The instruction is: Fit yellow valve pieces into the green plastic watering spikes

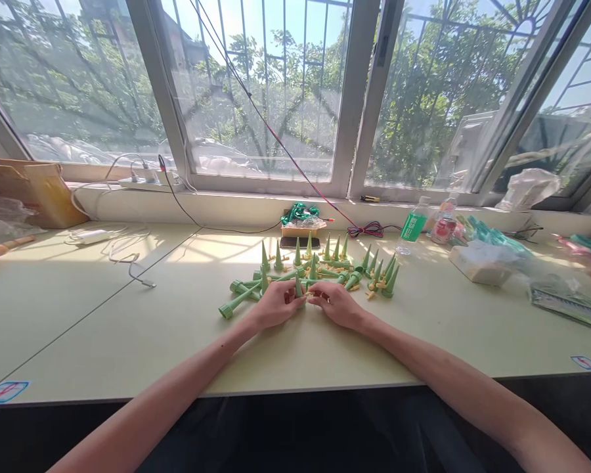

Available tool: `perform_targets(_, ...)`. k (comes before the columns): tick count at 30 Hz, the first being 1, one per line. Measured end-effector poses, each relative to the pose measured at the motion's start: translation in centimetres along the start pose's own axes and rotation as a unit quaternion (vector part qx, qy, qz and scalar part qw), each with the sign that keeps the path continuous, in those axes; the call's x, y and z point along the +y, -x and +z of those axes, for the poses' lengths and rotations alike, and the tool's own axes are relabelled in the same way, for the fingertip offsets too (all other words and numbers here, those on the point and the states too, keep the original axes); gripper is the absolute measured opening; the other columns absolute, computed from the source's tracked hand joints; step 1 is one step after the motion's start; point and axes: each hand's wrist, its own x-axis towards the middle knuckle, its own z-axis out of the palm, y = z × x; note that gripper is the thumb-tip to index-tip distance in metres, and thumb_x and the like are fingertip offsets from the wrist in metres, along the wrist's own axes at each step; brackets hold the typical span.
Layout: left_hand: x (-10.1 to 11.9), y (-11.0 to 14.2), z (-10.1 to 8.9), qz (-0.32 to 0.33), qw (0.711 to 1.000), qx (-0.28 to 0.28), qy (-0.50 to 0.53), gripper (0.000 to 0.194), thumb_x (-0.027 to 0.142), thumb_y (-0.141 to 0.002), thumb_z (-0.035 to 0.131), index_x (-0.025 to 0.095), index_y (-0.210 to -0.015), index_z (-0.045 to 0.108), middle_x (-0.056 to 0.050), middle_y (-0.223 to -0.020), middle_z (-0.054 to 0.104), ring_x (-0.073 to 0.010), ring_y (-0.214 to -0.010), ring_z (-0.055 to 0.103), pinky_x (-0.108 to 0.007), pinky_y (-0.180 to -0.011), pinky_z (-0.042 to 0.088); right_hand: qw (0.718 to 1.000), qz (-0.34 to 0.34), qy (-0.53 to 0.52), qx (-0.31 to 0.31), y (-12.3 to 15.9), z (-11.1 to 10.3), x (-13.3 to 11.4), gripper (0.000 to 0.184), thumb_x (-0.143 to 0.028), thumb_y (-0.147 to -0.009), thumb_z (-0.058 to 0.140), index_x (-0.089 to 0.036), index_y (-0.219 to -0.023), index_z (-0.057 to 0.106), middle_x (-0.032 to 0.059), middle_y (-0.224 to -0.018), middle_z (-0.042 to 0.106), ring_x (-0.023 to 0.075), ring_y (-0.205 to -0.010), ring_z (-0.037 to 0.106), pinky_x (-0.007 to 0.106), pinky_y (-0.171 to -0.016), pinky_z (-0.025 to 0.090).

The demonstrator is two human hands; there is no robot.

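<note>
My left hand (274, 306) is closed around a green plastic watering spike (298, 285), which stands point up near the table's front half. My right hand (339, 305) pinches a small yellow valve (310, 295) at the spike's right side. Whether the valve sits in the spike or only touches it, I cannot tell. Just beyond both hands, several more green spikes stand upright, such as the one at the right (391, 282). Others lie on their sides, among them a long green spike (236, 302) left of my left hand. Small yellow valves (371, 295) are scattered between them.
A dark phone (300, 242) and a small box of green material (303, 230) are behind the spikes. A green-labelled bottle (414, 226) stands at the back right, near a white tissue pack (482, 263). White cables (128, 259) lie on the left of the table (187, 355).
</note>
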Motion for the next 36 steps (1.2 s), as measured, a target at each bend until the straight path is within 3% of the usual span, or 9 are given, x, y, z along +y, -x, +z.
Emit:
perform_targets(6, 0.3, 0.1, 0.0, 0.022, 0.999, -0.005, -0.026, 0.015, 0.025, -0.083, 0.059, 0.013, -0.079, 0.066, 0.002, -0.061, 0.050, -0.0108, -0.056, 0.043, -0.022, -0.052, 0.035, 1.000, -0.014, 0.000, -0.015, 0.1, -0.2, -0.3, 0.018, -0.019, -0.093, 0.054, -0.016, -0.078, 0.064, -0.0006, -0.066, 0.058, 0.0123, -0.062, 0.048, 0.023, -0.062, 0.037)
perform_targets(11, 0.9, 0.1, -0.1, 0.043, 0.999, -0.016, -0.028, 0.012, 0.023, -0.083, 0.058, 0.013, -0.077, 0.064, 0.002, -0.061, 0.050, -0.0103, -0.055, 0.042, -0.022, -0.052, 0.034, 1.000, 0.001, 0.007, -0.014, 0.0, -0.2, -0.3, 0.036, -0.021, -0.094, 0.048, -0.017, -0.059, 0.046, -0.0036, -0.055, 0.044, 0.0105, -0.055, 0.039, 0.024, -0.056, 0.030)
perform_targets(15, 1.2, 0.2, 0.0, 0.059, 0.998, -0.022, -0.023, 0.012, 0.019, -0.083, 0.056, 0.014, -0.073, 0.061, 0.002, -0.062, 0.050, -0.0098, -0.055, 0.042, -0.022, -0.052, 0.034, 1.000, 0.015, 0.018, -0.005, 0.0, 0.0, -0.2, 0.040, -0.025, -0.095, 0.046, -0.018, -0.056, 0.038, -0.0049, -0.052, 0.035, 0.0101, -0.052, 0.031, 0.025, -0.053, 0.024)
perform_targets(24, 0.8, 0.0, 0.1, 0.038, 0.999, -0.014, -0.024, 0.012, 0.022, -0.083, 0.058, 0.013, -0.080, 0.065, 0.000, -0.063, 0.053, -0.0108, -0.057, 0.044, -0.022, -0.053, 0.035, 0.999, 0.039, 0.003, 0.014, 0.0, -0.3, -1.1, 0.034, -0.028, -0.096, 0.045, -0.018, -0.064, 0.049, -0.0017, -0.058, 0.054, 0.0110, -0.055, 0.043, 0.024, -0.056, 0.030)
perform_targets(36, 0.9, 0.3, 0.2, 0.088, 0.994, -0.023, -0.055, 0.014, 0.016, -0.082, 0.056, 0.015, -0.068, 0.054, 0.002, -0.063, 0.048, -0.0099, -0.056, 0.041, -0.023, -0.054, 0.033, 0.999, 0.046, -0.014, 0.020, -0.1, -0.3, -1.1, 0.023, -0.025, -0.093, 0.050, -0.018, -0.073, 0.058, -0.0031, -0.053, 0.053, 0.0117, -0.050, 0.044, 0.024, -0.055, 0.034)
